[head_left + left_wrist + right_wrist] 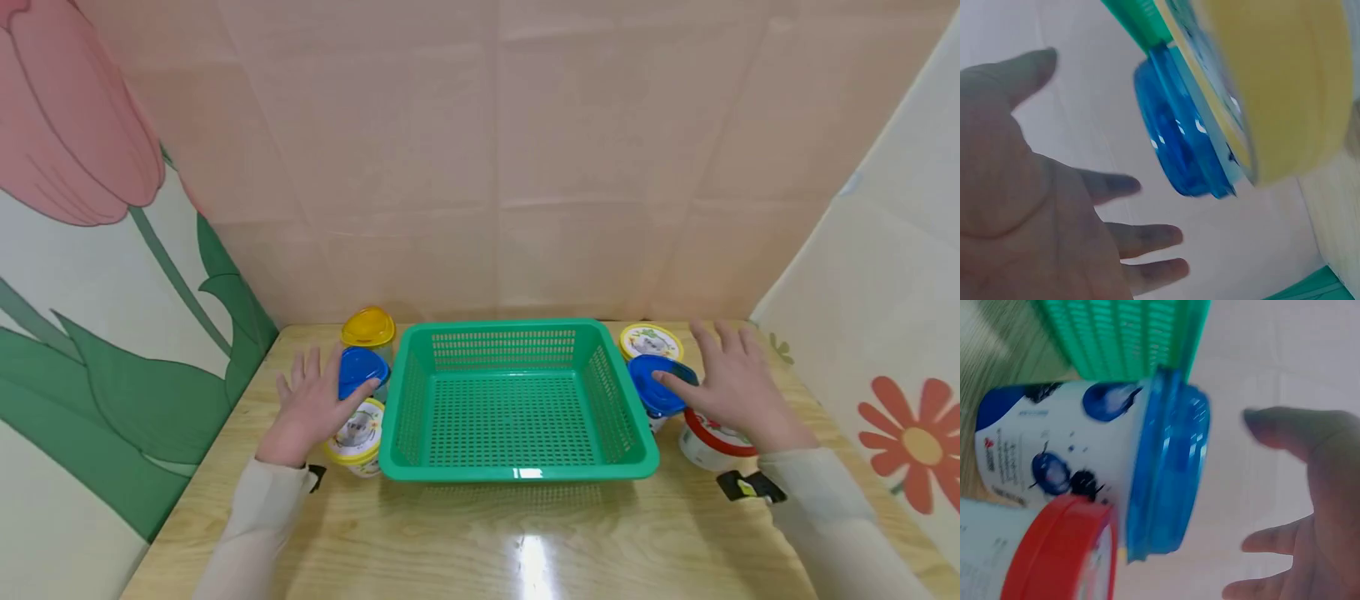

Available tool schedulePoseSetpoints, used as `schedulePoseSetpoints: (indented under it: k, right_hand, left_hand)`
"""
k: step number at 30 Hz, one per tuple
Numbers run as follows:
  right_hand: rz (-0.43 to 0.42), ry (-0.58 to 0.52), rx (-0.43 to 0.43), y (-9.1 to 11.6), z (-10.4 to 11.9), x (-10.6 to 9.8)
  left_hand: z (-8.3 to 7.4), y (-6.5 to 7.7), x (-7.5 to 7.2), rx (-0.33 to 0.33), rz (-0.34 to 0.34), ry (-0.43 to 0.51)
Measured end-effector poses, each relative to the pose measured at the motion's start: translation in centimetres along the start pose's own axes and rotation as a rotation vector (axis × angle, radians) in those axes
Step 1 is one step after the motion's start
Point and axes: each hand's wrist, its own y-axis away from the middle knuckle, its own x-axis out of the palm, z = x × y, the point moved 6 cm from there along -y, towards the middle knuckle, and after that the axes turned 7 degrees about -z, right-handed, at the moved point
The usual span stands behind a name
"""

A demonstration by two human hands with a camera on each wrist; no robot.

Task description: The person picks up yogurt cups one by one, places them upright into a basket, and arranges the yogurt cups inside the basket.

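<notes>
My left hand (306,408), fingers spread, hovers over the left group of tubs and holds nothing. Nearest it are a tub with a blue lid (360,372) and a tub with a yellow rim and printed lid (356,433); a yellow-lidded tub (368,327) stands behind. On the other side my right hand (738,387), also spread and holding nothing, is above a red-rimmed tub (712,446) and a blue-lidded tub (660,385) printed with blueberries. Behind these is a tub with a yellow-rimmed printed lid (651,342). In both wrist views, a gap separates fingers from lids.
Between the two groups of tubs a green plastic basket (517,475) with perforated sides sits on the wooden table (450,542). A beige wall covering (495,167) rises behind the table, and side panels with printed flowers (918,446) flank it.
</notes>
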Motion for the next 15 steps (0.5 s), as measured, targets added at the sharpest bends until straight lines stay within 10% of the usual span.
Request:
schedulePoseSetpoints:
  k: [15]
  right_hand:
    - [-0.086,-0.032,-0.057,1.1,5.5,-1.9]
  left_hand:
    - [-1.4,3.3,-1.3,0.102,0.029,0.128]
